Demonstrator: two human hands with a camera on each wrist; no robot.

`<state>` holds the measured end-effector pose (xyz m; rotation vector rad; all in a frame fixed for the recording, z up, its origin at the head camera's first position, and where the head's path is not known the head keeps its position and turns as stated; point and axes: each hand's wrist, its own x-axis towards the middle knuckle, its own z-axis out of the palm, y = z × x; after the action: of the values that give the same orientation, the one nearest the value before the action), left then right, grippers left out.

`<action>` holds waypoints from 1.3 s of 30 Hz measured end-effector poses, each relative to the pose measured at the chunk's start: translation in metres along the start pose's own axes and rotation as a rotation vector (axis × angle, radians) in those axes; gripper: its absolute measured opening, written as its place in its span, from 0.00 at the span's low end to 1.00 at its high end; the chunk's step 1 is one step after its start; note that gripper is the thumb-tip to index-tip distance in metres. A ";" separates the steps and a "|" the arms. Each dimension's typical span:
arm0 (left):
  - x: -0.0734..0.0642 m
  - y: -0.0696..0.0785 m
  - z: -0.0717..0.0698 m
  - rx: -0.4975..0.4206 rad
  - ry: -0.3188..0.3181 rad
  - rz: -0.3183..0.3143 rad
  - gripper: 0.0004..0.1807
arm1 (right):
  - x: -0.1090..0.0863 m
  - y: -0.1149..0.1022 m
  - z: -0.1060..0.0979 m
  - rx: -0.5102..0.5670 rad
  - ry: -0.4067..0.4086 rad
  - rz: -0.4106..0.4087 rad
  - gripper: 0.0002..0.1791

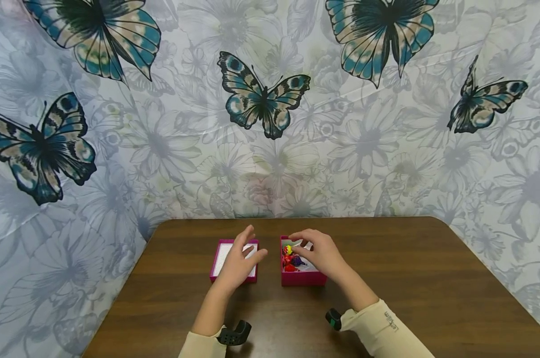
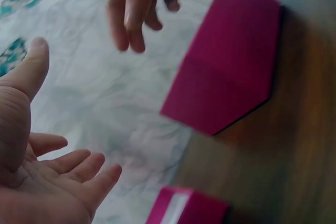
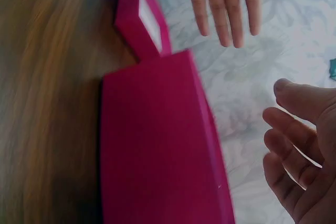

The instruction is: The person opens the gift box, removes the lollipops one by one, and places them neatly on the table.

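A deep magenta box [image 1: 303,279] stands open on the table, holding small red, yellow and purple pieces [image 1: 290,259] on a white lining; their kind is too small to tell. Above its right side hovers my right hand [image 1: 322,252], fingers loosely bent and nothing visible in them; the right wrist view shows this hand [image 3: 302,150] apart from the box [image 3: 157,145]. To the left lies a shallow magenta tray-like lid [image 1: 250,280] with a white inside. My left hand [image 1: 236,264] is over it, fingers spread; in the left wrist view its palm [image 2: 58,187] holds nothing.
The brown wooden table [image 1: 162,298] has rounded far corners. Right behind it hangs a pale floral cloth [image 1: 180,129] printed with teal butterflies [image 1: 264,102]. Dark bands [image 1: 235,333] circle both wrists below cream sleeves [image 1: 388,330].
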<state>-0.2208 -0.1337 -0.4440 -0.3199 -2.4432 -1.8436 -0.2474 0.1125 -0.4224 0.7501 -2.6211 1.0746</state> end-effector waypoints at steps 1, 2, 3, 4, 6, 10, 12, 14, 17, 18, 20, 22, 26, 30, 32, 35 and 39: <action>0.000 -0.001 0.005 0.011 -0.025 -0.002 0.48 | 0.000 0.003 0.000 -0.023 -0.014 0.000 0.15; 0.000 -0.002 0.009 0.018 -0.049 -0.006 0.49 | 0.000 0.006 -0.001 -0.048 -0.025 -0.005 0.15; 0.000 -0.004 0.013 0.022 -0.074 -0.016 0.51 | 0.000 0.009 -0.001 -0.074 -0.035 -0.010 0.15; 0.000 -0.006 0.017 0.028 -0.096 -0.026 0.52 | 0.000 0.012 -0.002 -0.099 -0.040 -0.020 0.14; -0.001 -0.008 0.024 0.049 -0.126 -0.046 0.53 | 0.000 0.017 -0.002 -0.149 -0.048 -0.031 0.14; -0.001 -0.012 0.033 0.080 -0.150 -0.073 0.53 | 0.001 0.026 -0.003 -0.204 -0.055 -0.041 0.12; -0.002 -0.014 0.038 0.077 -0.150 -0.073 0.53 | 0.001 0.029 -0.003 -0.207 -0.059 -0.041 0.11; -0.002 -0.015 0.043 0.064 -0.147 -0.075 0.52 | 0.002 0.032 -0.002 -0.202 -0.059 -0.040 0.12; -0.002 -0.020 0.051 0.051 -0.142 -0.079 0.51 | 0.003 0.037 0.001 -0.186 -0.059 -0.045 0.11; -0.003 -0.021 0.053 0.055 -0.137 -0.083 0.51 | 0.003 0.039 0.003 -0.182 -0.063 -0.047 0.11; -0.003 -0.024 0.058 0.076 -0.119 -0.087 0.51 | 0.005 0.043 0.006 -0.179 -0.074 -0.045 0.11; -0.003 -0.027 0.062 0.104 -0.096 -0.087 0.50 | 0.006 0.046 0.009 -0.177 -0.087 -0.039 0.11; -0.004 -0.031 0.069 0.141 -0.060 -0.074 0.50 | 0.007 0.050 0.012 -0.178 -0.099 -0.018 0.11; -0.006 -0.034 0.075 0.157 -0.045 -0.040 0.48 | 0.008 0.051 0.013 -0.184 -0.102 -0.021 0.10; -0.006 -0.035 0.077 0.153 -0.035 -0.029 0.47 | 0.008 0.051 0.014 -0.185 -0.104 -0.028 0.10; -0.007 -0.036 0.079 0.138 -0.018 -0.023 0.44 | 0.009 0.052 0.014 -0.190 -0.104 -0.035 0.09; -0.006 -0.038 0.080 0.111 -0.001 -0.018 0.44 | 0.010 0.051 0.015 -0.217 -0.101 -0.058 0.07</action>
<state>-0.2164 -0.0676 -0.5030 -0.2926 -2.5445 -1.7054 -0.2826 0.1293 -0.4596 0.8449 -2.7234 0.7398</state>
